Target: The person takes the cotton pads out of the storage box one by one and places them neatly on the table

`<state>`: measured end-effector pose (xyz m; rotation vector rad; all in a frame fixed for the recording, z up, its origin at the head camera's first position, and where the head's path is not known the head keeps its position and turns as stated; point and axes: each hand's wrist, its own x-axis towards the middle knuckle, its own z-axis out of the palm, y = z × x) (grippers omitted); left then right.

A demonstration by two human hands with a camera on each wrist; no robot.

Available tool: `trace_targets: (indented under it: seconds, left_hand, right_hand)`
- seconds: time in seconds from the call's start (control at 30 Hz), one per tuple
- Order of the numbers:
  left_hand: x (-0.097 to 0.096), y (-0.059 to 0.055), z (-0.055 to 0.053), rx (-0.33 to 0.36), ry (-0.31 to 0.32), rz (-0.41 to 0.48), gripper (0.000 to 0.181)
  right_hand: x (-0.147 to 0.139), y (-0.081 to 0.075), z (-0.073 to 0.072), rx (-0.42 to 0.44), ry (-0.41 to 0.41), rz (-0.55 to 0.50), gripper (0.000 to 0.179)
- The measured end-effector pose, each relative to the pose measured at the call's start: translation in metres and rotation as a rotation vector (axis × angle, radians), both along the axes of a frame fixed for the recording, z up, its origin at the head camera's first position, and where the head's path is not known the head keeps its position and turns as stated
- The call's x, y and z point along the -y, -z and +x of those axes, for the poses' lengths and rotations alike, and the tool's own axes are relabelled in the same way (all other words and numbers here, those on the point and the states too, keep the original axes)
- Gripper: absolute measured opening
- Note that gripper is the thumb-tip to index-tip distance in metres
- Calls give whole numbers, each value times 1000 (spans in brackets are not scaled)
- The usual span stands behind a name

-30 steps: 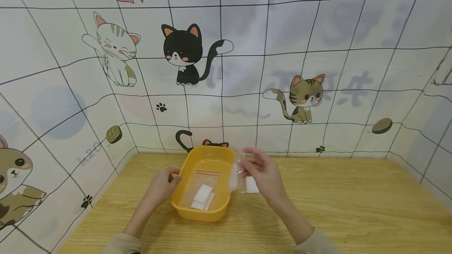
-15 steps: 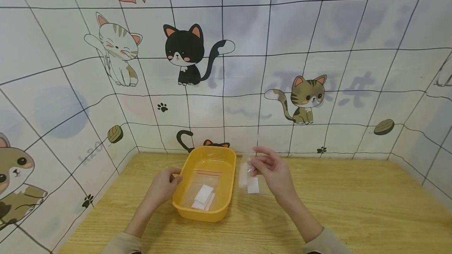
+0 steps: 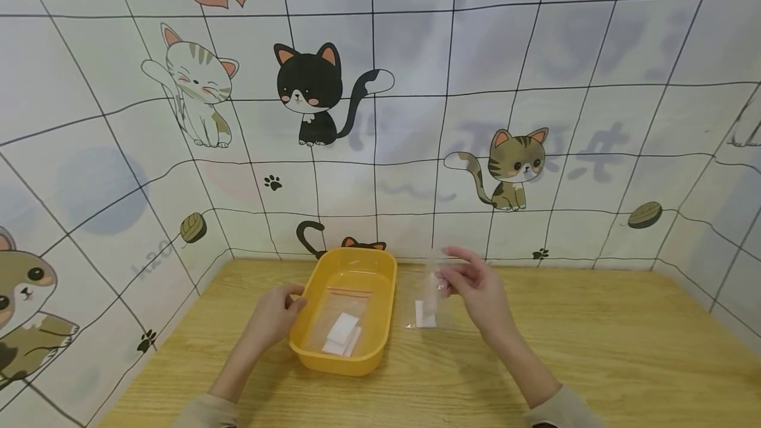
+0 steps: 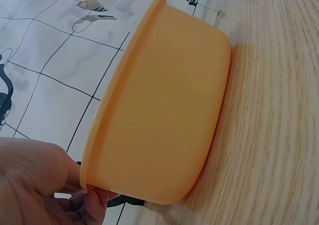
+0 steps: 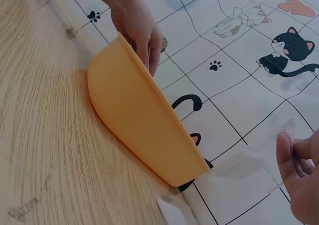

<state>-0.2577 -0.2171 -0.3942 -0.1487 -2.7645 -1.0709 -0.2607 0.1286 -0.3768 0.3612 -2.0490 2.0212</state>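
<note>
My left hand [image 3: 275, 316] grips the left rim of a yellow plastic basin [image 3: 391, 296], thumb on the near side. Inside the basin lies a clear zip bag [image 3: 324, 309] with white rectangular pieces [image 3: 343, 327] in it. Right of the basin, my right hand [image 3: 480, 299] pinches a thin clear plastic bag [image 3: 433, 276] between thumb and fingers, raised above the table. Its contents are hard to make out. Below it, another clear bag with a white piece [image 3: 425, 317] lies on the table. The right wrist view shows the held bag [image 5: 244, 162] hanging beside the fingers.
The wood-grain table [image 3: 594, 349] runs to a white gridded cloth backdrop [image 3: 410, 117] printed with cartoon cats. The basin's far end stands close to that backdrop, and more cloth rises on the left and right sides.
My right hand has moved to the right with the clear bag, from the basin's right rim to over the bag on the table. The left hand and basin stay in place.
</note>
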Motion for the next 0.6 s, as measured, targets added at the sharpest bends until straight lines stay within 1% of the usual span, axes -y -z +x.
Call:
trace_targets:
  seconds: [0.27,0.4,0.6]
  left_hand:
    - [0,-1,-6,-21,5,1,24]
    - [-1,-1,-4,-30,0,-6,23]
    - [0,3,-2,-29,-10,-2,21]
  right_hand:
    - [-18,3,-6,-12,25,15,35]
    - [-26,7,-9,-3,44,25,35]
    - [-35,13,-13,32,79,55,35]
